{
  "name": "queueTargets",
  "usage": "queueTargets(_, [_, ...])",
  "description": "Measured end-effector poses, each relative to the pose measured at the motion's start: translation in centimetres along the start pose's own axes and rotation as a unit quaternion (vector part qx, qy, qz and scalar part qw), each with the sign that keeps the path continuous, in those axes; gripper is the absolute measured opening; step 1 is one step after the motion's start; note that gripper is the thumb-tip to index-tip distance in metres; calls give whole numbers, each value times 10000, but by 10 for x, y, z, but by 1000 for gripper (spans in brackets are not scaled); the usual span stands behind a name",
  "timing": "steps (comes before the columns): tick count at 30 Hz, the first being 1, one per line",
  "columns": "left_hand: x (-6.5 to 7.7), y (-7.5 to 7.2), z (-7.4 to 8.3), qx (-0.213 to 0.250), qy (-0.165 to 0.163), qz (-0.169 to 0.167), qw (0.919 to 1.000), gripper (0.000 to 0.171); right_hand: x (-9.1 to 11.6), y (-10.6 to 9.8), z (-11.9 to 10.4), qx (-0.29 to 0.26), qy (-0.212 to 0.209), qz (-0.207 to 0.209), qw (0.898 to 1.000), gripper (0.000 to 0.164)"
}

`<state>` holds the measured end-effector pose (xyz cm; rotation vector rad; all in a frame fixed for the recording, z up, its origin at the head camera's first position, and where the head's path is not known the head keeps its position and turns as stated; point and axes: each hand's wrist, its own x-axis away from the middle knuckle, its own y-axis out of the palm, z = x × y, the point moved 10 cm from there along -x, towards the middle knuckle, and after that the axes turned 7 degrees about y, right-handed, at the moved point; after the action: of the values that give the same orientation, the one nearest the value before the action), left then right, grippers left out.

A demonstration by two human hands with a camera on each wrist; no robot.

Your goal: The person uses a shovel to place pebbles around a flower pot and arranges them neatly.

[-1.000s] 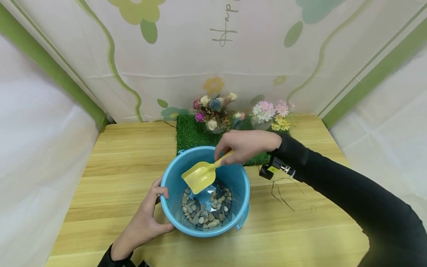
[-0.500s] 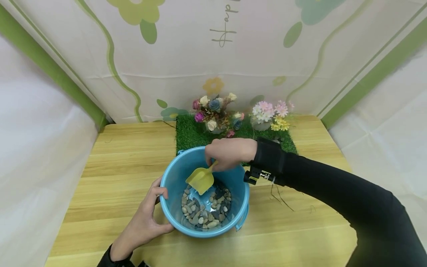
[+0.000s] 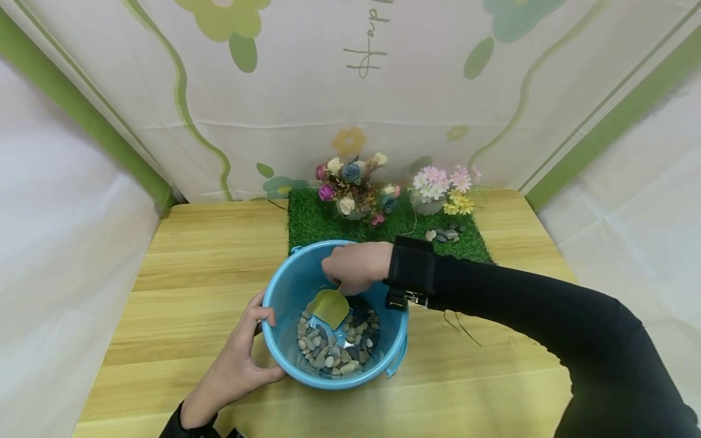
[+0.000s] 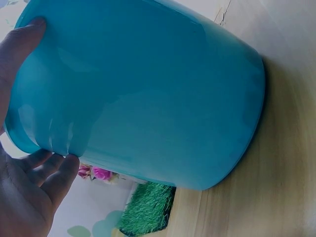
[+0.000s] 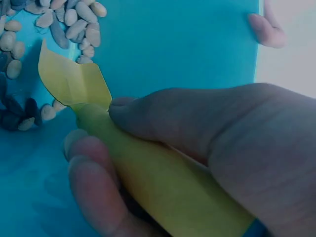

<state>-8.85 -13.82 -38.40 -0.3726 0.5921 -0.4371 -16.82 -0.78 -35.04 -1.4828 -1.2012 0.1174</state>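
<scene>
A blue bucket stands upright on the wooden table, its floor partly covered with grey, tan and dark pebbles. My left hand grips the bucket's left rim, one finger hooked over the edge; in the left wrist view the thumb and fingers lie against the outer wall. Inside the bucket's mouth, my right hand holds a yellow toy shovel by its handle, thumb along it. The shovel's blade points down close over the pebbles and carries no stones.
Behind the bucket lies a green turf mat with a mixed-rose bouquet and a pink, white and yellow one. Several pebbles rest on the mat's right part. The bucket's handle hangs at its right side. Patterned cloth closes off the back.
My right hand has moved left and down into the bucket, bringing the shovel's blade close to the pebbles. The left hand and bucket stay in place.
</scene>
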Motion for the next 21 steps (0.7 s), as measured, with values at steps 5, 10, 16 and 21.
queueTargets(5, [0, 0, 0, 3, 23, 9, 10000, 71, -5, 5, 5, -133, 194, -259, 9994, 55])
queueTargets(10, [0, 0, 1, -11, 26, 19, 10000, 72, -8, 7, 8, -227, 269, -422, 9985, 54])
queueTargets(16, [0, 0, 0, -24, -19, -8, 10000, 71, -9, 11, 7, -434, 236, -561, 9972, 54])
queueTargets(21, [1, 1, 0, -32, -33, -18, 10000, 71, -11, 13, 7, -510, 273, -619, 9964, 54])
